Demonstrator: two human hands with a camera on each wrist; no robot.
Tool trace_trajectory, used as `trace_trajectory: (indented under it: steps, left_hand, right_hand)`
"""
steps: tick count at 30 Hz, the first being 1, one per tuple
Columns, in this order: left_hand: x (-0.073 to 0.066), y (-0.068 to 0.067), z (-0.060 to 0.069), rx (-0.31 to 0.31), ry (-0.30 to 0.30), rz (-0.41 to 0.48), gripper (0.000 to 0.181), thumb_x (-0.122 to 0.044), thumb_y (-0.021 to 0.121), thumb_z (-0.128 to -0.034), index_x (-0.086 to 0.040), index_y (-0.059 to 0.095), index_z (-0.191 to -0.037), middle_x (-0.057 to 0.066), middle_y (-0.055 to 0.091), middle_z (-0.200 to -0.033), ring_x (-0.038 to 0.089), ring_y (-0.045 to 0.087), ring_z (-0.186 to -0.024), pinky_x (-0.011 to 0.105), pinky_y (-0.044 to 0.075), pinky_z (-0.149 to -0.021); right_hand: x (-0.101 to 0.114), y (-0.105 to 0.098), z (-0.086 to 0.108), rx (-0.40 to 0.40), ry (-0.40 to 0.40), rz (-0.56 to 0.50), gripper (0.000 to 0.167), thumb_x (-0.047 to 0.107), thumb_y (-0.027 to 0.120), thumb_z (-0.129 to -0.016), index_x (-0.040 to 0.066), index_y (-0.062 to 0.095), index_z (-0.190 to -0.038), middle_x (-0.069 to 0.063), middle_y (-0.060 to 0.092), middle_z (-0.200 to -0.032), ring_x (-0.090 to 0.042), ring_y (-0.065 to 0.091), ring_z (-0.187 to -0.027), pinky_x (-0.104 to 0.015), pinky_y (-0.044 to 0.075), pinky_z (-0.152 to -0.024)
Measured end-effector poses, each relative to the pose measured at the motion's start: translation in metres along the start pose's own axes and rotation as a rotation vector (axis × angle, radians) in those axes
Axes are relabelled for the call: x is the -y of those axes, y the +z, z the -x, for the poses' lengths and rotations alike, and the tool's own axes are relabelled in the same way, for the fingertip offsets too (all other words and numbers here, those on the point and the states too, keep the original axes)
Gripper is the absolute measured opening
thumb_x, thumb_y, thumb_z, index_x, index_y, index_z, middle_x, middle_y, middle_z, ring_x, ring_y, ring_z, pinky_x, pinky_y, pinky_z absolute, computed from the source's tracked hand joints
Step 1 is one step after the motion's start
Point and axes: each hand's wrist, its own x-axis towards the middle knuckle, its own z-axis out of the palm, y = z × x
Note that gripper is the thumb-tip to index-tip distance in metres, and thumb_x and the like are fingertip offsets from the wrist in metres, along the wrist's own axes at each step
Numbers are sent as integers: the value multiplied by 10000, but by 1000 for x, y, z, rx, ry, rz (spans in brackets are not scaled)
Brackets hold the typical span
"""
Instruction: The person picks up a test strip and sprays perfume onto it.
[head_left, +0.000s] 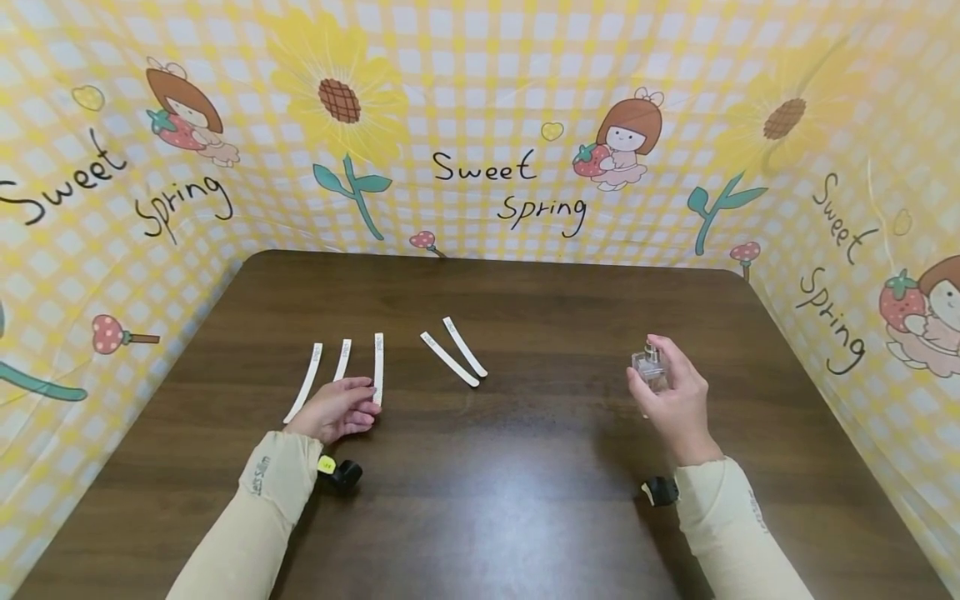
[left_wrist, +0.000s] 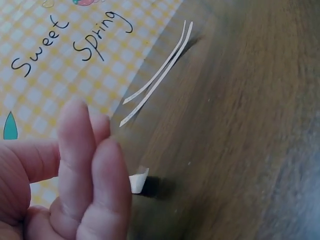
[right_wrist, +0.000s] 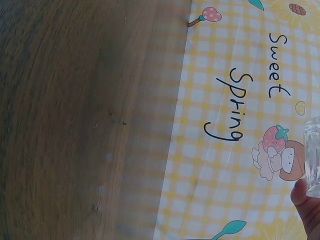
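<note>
Left hand (head_left: 341, 408): is pinching a narrow white paper strip (head_left: 378, 358) by its near end, centre-left.
Right hand (head_left: 681, 398): is gripping a clear, square glass bottle (head_left: 647, 367), well right.
Strip handling: light pinching is probably avoiding creases.

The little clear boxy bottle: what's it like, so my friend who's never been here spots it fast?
Start at the dark brown wood-grain table and go to its right side in the head view. There the person's right hand holds the small clear boxy bottle. It is chunky and see-through, unlike the thin white strips farther left.
</note>
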Motion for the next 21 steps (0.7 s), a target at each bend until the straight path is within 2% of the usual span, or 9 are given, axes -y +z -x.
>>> trace_trajectory:
  steps: [8,14,18,21]
  left_hand:
    - [-6,6,5,-43,-22,-103,442,-169,457,-1010,66,292,-1346,11,640,-654,87,597,-504,243,548,-548]
    - [-13,14,4,-34,-13,-133,412,-172,467,-1006,81,332,-1302,2,633,-638,62,588,-489,222,543,-535]
    - [-16,23,-1,-3,-7,-147,377,-188,504,-983,63,379,-1236,6,635,-643,53,589,-500,207,540,-549]
    - [-19,34,-5,47,11,-143,362,-192,546,-957,52,419,-1192,20,642,-647,64,600,-510,210,541,-553]
  right_hand:
    - [-1,-1,0,-5,-7,-18,528,-156,744,-626,-71,589,-1123,-266,632,-996,64,495,-824,-26,406,-712]
    - [0,-1,0,-5,-4,-25,519,-161,740,-634,-79,586,-1123,-273,629,-990,72,493,-825,-26,405,-721]
    - [-1,-2,1,-12,6,-9,518,-141,752,-631,-66,595,-1119,-262,638,-1010,64,494,-837,-23,402,-736]
    - [-1,-3,1,-18,7,5,527,-131,761,-623,-51,602,-1119,-248,644,-1018,47,500,-835,-20,399,-745]
